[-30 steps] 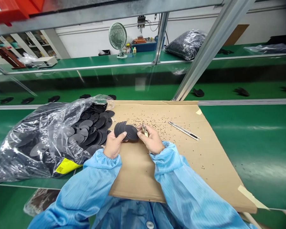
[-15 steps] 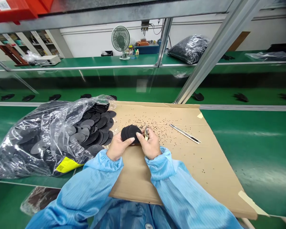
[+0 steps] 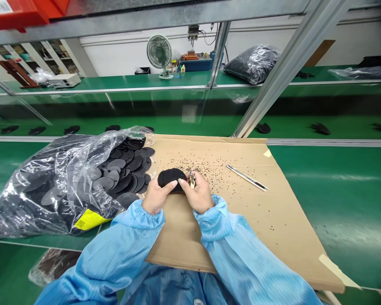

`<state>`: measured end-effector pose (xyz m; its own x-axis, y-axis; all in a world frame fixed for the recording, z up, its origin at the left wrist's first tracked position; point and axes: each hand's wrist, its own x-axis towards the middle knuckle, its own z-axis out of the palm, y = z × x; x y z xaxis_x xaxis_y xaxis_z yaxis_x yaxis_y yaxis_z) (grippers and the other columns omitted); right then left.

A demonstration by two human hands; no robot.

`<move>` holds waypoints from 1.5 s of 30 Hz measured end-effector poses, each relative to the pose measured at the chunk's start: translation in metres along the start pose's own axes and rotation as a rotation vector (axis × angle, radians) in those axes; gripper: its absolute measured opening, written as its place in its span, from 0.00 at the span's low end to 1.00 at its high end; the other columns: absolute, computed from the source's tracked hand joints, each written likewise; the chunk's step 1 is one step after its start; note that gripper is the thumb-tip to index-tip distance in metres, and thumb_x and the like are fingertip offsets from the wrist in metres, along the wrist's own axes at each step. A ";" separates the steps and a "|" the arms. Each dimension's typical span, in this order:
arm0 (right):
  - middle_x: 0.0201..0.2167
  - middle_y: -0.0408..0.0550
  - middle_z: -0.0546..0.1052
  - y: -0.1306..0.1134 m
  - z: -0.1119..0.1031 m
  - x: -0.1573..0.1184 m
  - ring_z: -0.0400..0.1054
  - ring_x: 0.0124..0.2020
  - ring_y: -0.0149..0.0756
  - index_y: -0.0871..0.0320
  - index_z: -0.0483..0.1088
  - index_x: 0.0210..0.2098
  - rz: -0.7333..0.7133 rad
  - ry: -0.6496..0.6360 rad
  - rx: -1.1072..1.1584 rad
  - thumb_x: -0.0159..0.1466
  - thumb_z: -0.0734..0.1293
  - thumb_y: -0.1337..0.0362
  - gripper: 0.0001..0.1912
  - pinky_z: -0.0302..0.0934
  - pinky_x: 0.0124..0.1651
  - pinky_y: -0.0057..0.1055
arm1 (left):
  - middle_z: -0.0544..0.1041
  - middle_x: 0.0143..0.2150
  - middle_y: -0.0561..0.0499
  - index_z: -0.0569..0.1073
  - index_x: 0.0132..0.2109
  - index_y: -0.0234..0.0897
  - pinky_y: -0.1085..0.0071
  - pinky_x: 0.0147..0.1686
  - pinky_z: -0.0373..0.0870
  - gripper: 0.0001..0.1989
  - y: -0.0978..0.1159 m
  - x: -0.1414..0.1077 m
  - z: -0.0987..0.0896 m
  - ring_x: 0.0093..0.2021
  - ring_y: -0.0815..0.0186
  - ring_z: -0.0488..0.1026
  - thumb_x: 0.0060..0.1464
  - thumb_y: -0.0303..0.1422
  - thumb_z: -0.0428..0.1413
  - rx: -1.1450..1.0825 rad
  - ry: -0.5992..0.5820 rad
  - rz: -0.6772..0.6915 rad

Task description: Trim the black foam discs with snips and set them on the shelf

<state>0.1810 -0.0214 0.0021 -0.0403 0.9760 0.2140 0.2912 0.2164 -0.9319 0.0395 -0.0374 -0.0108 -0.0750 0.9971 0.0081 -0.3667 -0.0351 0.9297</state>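
A fanned stack of black discs (image 3: 171,178) is held over the cardboard sheet (image 3: 184,228). My left hand (image 3: 156,195) grips its left side, thumb on top. From the right, my right hand (image 3: 199,192) presses its thumb on the discs and also holds a small metal and cream tool (image 3: 192,180) in its curled fingers. Small black specks (image 3: 206,171) lie scattered on the cardboard behind the hands. Left of my left hand, many loose black discs (image 3: 123,182) spill out of a clear plastic bag (image 3: 63,173).
A slim cutter knife (image 3: 247,177) lies on the cardboard to the right. Behind it, a slanted metal post (image 3: 273,76) rises by a green conveyor (image 3: 184,125) carrying dark pieces. A yellow label (image 3: 90,219) lies against the bag.
Both hands have moved slightly left with the discs and the tool. The discs in the stack have shifted against each other a little.
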 end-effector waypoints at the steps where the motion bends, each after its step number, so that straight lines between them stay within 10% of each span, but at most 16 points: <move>1: 0.23 0.40 0.69 0.000 -0.001 0.000 0.63 0.25 0.30 0.56 0.66 0.31 0.016 -0.012 -0.006 0.57 0.66 0.55 0.12 0.59 0.31 0.29 | 0.78 0.46 0.44 0.76 0.45 0.34 0.58 0.53 0.67 0.19 0.000 0.000 0.000 0.48 0.58 0.74 0.44 0.32 0.64 -0.010 0.000 -0.001; 19: 0.25 0.40 0.71 -0.004 0.000 0.004 0.66 0.26 0.32 0.56 0.67 0.31 0.224 -0.048 0.458 0.43 0.76 0.57 0.20 0.64 0.33 0.31 | 0.79 0.39 0.45 0.77 0.38 0.32 0.60 0.48 0.69 0.13 0.005 -0.002 0.001 0.42 0.59 0.75 0.43 0.30 0.65 0.007 -0.095 -0.039; 28: 0.36 0.48 0.77 -0.015 0.000 -0.007 0.71 0.37 0.37 0.57 0.70 0.41 -0.105 -0.103 0.203 0.59 0.66 0.58 0.13 0.66 0.43 0.35 | 0.70 0.29 0.54 0.71 0.41 0.36 0.81 0.17 0.60 0.15 0.017 0.005 -0.005 0.22 0.76 0.65 0.45 0.33 0.64 -0.326 -0.029 -0.421; 45: 0.36 0.48 0.75 -0.013 0.000 -0.008 0.70 0.38 0.36 0.54 0.69 0.37 -0.424 -0.016 -0.034 0.63 0.61 0.66 0.06 0.64 0.43 0.34 | 0.68 0.29 0.55 0.70 0.44 0.36 0.81 0.16 0.60 0.20 0.011 0.001 -0.007 0.22 0.77 0.64 0.43 0.35 0.65 -0.332 -0.140 -0.462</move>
<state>0.1771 -0.0317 0.0127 -0.1780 0.8011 0.5714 0.2774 0.5980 -0.7520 0.0286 -0.0378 -0.0035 0.2769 0.9127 -0.3006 -0.6051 0.4086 0.6833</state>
